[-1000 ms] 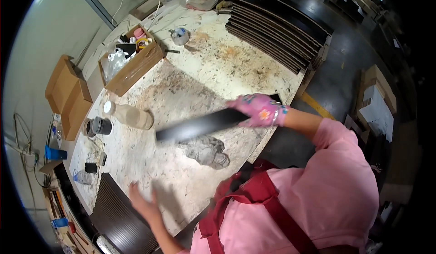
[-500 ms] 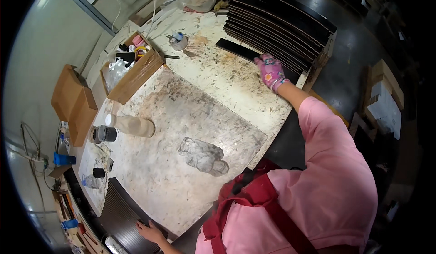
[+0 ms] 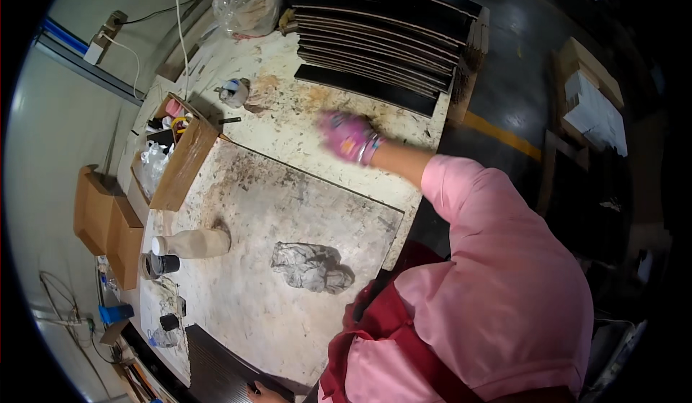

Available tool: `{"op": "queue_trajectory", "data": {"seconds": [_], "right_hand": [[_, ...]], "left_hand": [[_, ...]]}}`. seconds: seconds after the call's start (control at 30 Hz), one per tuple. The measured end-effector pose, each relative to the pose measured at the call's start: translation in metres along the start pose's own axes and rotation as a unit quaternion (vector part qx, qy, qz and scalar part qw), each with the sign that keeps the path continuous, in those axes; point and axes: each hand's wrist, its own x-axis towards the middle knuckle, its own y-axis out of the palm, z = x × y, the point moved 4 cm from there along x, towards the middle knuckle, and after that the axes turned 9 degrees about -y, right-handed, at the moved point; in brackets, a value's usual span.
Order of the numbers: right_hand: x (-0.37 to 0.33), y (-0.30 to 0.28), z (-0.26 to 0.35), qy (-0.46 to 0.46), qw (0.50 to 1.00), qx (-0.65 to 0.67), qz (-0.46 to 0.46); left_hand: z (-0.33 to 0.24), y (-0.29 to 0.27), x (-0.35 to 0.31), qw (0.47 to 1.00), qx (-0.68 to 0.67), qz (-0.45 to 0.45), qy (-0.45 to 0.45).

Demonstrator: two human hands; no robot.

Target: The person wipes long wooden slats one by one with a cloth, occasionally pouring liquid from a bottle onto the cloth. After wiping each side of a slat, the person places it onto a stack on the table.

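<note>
My right hand (image 3: 347,138), in a pink floral glove, is smeared by motion above the worktable (image 3: 292,143), with no object visible in it. Beyond it a long black board (image 3: 364,90) lies at the near side of a tall stack of black boards (image 3: 389,24). At the lower edge my bare left hand (image 3: 267,393) rests at the near end of a pile of dark, ribbed-looking strips (image 3: 220,367); its visible fingers look stretched out, though part of the hand is cut off. A crumpled grey-white cloth (image 3: 310,266) lies on the grey sheet (image 3: 252,316) between my arms.
To the left stand a cardboard box (image 3: 186,165) of odds and ends, a whitish bottle (image 3: 194,244) and dark jars (image 3: 167,264). A small cup (image 3: 234,93) and a clear plastic bag (image 3: 249,6) sit farther back. Cartons (image 3: 591,107) stand off to the right.
My right hand has let go of the black board and moved left and nearer; the board now lies against the stack. The view has shifted, and my left hand sits lower in it.
</note>
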Motion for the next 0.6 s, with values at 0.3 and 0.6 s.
{"op": "queue_trajectory", "data": {"seconds": [0.3, 0.6], "right_hand": [[-0.116, 0.062, 0.234, -0.342, 0.917, 0.135, 0.153], [-0.071, 0.04, 0.139, -0.126, 0.912, 0.377, 0.103]], "left_hand": [[0.053, 0.016, -0.066, 0.894, -0.339, 0.244, -0.164], [-0.098, 0.056, -0.019, 0.787, -0.393, 0.473, 0.047]]}}
